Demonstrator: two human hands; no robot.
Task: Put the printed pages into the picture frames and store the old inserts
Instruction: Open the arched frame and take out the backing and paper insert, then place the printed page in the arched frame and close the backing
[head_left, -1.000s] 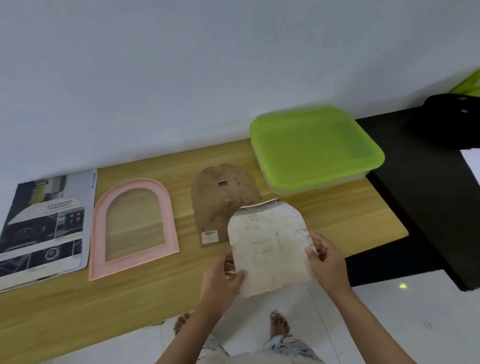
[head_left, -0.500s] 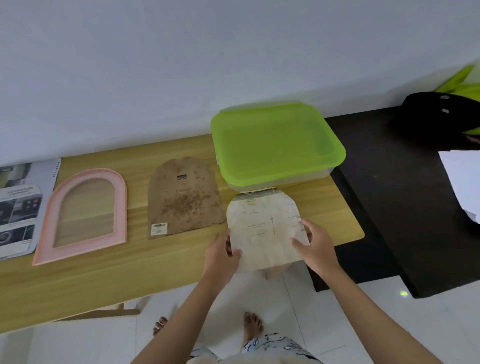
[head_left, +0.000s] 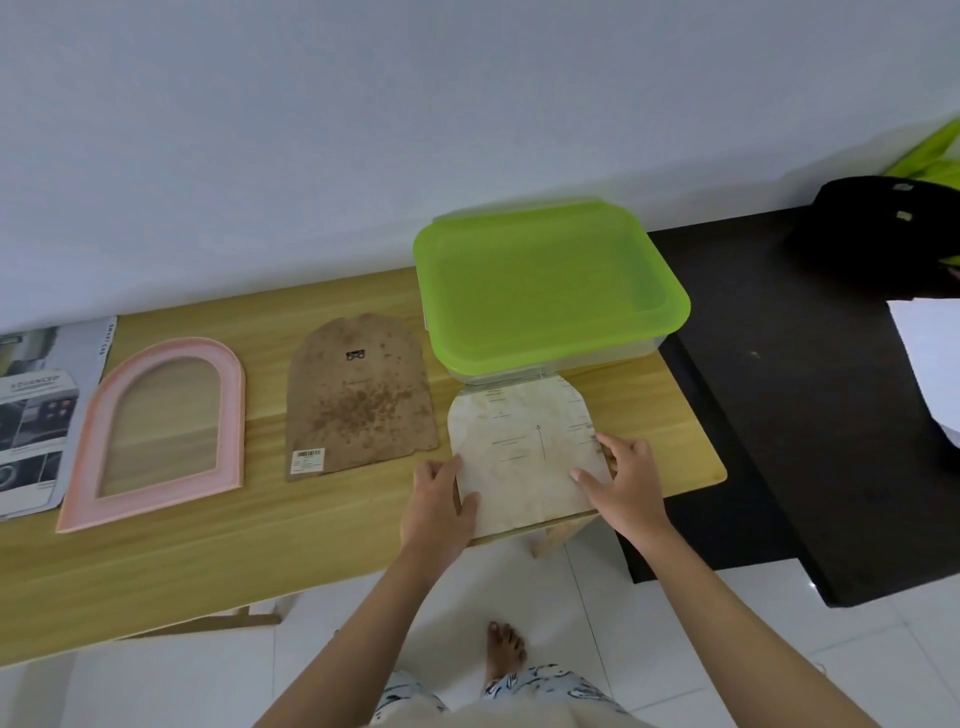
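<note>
An arched, stained old paper insert (head_left: 522, 449) lies flat on the wooden table (head_left: 208, 551), just in front of the clear box with the green lid (head_left: 545, 283). My left hand (head_left: 439, 506) pinches its lower left edge and my right hand (head_left: 621, 480) rests on its right edge. Left of the insert lies the brown arched backing board (head_left: 358, 397). Further left is the empty pink arched picture frame (head_left: 166, 423). A printed page (head_left: 36, 410) lies at the table's far left, partly cut off by the view's edge.
The green-lidded box is closed. A dark table (head_left: 810, 415) adjoins on the right, with a black object (head_left: 883, 228) and a white sheet (head_left: 930, 364) on it. White tiled floor and my bare feet show below the table's front edge.
The view has swung so everything sits further left. The insert, held up in both hands before, has gone forward and down onto the table by the green-lidded box.
</note>
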